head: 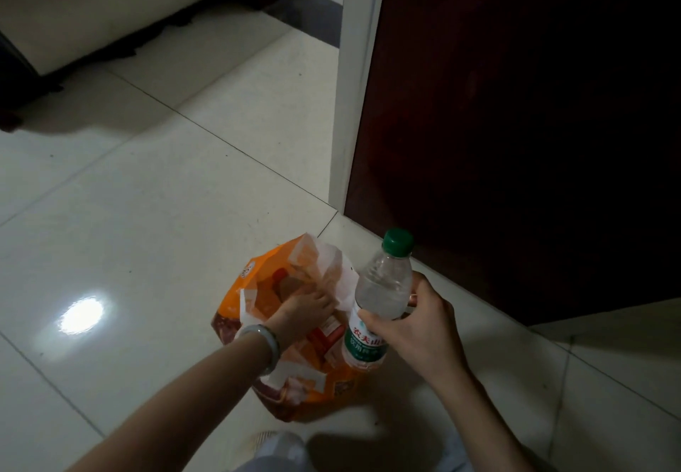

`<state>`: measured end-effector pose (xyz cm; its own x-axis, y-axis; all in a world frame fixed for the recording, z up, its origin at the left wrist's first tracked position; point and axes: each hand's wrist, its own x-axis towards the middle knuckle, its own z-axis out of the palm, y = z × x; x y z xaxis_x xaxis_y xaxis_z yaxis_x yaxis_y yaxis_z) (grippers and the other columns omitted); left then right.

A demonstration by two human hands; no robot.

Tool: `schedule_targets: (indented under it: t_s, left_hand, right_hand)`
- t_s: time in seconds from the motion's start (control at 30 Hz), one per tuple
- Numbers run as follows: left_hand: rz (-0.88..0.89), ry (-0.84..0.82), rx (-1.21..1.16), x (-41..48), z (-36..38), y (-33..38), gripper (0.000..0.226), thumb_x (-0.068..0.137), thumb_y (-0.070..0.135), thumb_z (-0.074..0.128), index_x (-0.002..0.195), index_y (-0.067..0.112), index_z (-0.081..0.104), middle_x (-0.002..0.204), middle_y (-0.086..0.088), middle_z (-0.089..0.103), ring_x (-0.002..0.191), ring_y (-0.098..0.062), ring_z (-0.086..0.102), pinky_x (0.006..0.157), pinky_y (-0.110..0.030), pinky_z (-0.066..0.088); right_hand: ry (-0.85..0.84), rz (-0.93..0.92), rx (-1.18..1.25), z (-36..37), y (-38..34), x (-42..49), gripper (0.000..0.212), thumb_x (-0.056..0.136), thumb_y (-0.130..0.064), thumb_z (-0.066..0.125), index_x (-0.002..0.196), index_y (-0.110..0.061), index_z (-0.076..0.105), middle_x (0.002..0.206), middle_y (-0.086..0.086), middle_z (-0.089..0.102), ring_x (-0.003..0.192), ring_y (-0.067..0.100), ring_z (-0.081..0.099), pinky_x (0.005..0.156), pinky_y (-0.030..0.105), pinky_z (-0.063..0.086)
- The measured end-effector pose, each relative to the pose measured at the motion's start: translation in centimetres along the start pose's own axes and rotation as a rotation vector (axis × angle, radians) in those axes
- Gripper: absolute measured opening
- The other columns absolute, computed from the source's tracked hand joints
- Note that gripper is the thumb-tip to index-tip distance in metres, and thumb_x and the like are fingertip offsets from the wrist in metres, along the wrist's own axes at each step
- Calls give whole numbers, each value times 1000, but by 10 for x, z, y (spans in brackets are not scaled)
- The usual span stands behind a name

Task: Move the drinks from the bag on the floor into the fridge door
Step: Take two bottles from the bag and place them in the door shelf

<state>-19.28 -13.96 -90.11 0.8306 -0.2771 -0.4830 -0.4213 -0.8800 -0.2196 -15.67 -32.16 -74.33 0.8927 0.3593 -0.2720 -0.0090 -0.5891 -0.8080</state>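
An orange and white plastic bag (258, 287) stands on the tiled floor below me. My right hand (420, 324) grips a clear water bottle (383, 287) with a green cap and a green and white label, held upright just over the bag's right edge. My left hand (306, 305), with a pale bangle on the wrist, reaches down into the bag's mouth, its fingers among reddish drink bottles (324, 335) whose shapes are partly hidden. The dark red fridge door (516, 121) stands to the right, closed as far as I can see.
A white vertical frame (359, 84) runs beside the dark door. A pale sofa or cushion on dark legs (92, 10) sits at the far left. Glossy white floor tiles (147, 213) spread around the bag, with a light glare at the left. My knees show at the bottom.
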Motion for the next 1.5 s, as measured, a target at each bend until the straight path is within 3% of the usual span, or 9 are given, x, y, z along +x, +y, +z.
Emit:
schedule_targets:
  t_s: [0.17, 0.3, 0.43, 0.57, 0.7, 0.9, 1.07, 1.23, 1.5]
  left_hand:
    - [-12, -5, 135, 7, -19, -8, 42, 89, 12, 54, 129, 11, 41, 133, -14, 46, 124, -32, 43, 105, -47, 34]
    - [85, 22, 135, 3, -7, -16, 56, 82, 14, 64, 131, 12, 36, 137, -13, 44, 128, -31, 39, 110, -48, 27]
    - [107, 0, 94, -20, -12, -21, 88, 79, 43, 66, 145, 19, 14, 148, -17, 24, 134, -40, 25, 101, -56, 36]
    - [69, 35, 100, -44, -15, -15, 84, 79, 63, 54, 141, 15, 22, 137, -22, 38, 115, -39, 47, 86, -48, 48]
    - [16, 23, -20, -62, -18, -7, 91, 80, 54, 60, 145, 17, 8, 147, -23, 23, 123, -37, 42, 93, -43, 47]
    - [-194, -92, -416, -86, -23, -13, 90, 72, 37, 75, 142, 22, 19, 134, -8, 48, 105, -22, 57, 82, -30, 53]
    - [-279, 7, -503, -95, -35, -20, 87, 70, 34, 75, 138, 28, 22, 123, -3, 54, 98, -19, 58, 75, -27, 53]
    - [-378, 135, -590, -95, -65, -31, 66, 72, 34, 75, 129, 23, 44, 108, 3, 62, 82, -12, 58, 60, -18, 51]
    - [-455, 408, -1097, -96, -77, -22, 86, 67, 26, 82, 132, 23, 26, 105, 0, 63, 87, -14, 61, 65, -19, 49]
  right_hand:
    - [22, 9, 15, -3, 2, -1, 56, 57, -34, 83, 102, -33, 50, 88, -21, 53, 83, -4, 53, 71, 25, 54]
    - [26, 6, 41, -7, 3, -3, 56, 59, -30, 84, 102, -34, 48, 90, -20, 53, 83, -5, 53, 68, 19, 51]
    - [1, 16, 52, -9, 4, -4, 55, 60, -29, 84, 102, -33, 48, 91, -17, 53, 85, 2, 55, 71, 23, 53]
    - [12, -21, 26, -7, -1, -5, 53, 60, -30, 84, 96, -34, 46, 84, -23, 49, 78, -6, 50, 71, 24, 52]
    - [-3, -37, -12, -1, -3, -6, 54, 57, -36, 83, 96, -35, 46, 85, -17, 52, 84, 4, 55, 72, 30, 56]
    - [-14, -73, -76, 3, -3, -9, 54, 55, -41, 83, 96, -32, 48, 89, -8, 58, 84, 9, 59, 69, 32, 58]
    - [-22, -73, -80, 4, -4, -9, 59, 56, -39, 82, 104, -28, 50, 98, -6, 59, 91, 12, 59, 74, 35, 58]
    - [4, -69, -73, 3, -3, -7, 61, 54, -41, 83, 104, -26, 51, 97, -7, 57, 92, 12, 59, 74, 34, 58]
    - [14, -63, -18, 4, 2, -3, 55, 58, -35, 83, 96, -34, 43, 90, -13, 50, 86, 5, 50, 72, 25, 51]
